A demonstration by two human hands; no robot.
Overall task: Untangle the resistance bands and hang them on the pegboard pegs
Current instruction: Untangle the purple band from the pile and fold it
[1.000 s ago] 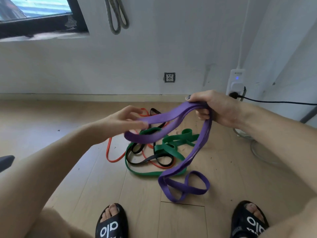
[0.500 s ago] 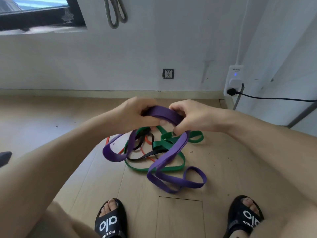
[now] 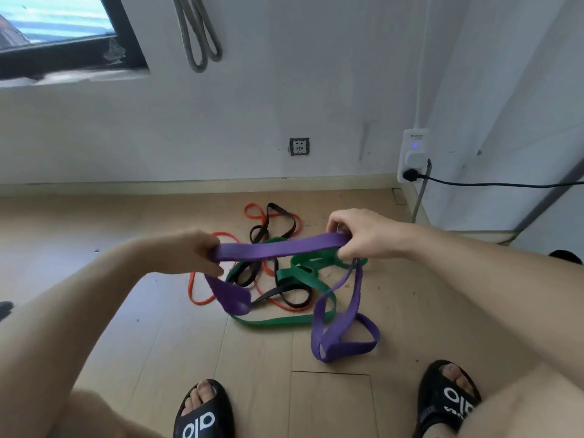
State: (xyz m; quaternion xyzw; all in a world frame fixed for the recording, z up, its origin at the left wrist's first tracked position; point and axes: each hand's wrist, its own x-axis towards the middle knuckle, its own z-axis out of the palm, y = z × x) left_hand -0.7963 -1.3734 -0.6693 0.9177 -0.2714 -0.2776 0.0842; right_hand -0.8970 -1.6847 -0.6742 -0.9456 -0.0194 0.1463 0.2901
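White wall point(image 3: 316, 90), dark-framed window point(image 3: 72, 55), wall socket point(image 3: 299, 146), wooden floor point(image 3: 94, 222).

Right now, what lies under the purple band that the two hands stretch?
Under the purple band lie the green, black and orange bands, tangled on the floor. The hands and the purple band cover parts of them, so how they cross cannot be seen.

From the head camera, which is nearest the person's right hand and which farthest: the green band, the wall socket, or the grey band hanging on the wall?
From the right hand:
1. green band, on the floor just below it.
2. wall socket, low on the wall, up and left.
3. grey band, hanging high on the wall, farthest.
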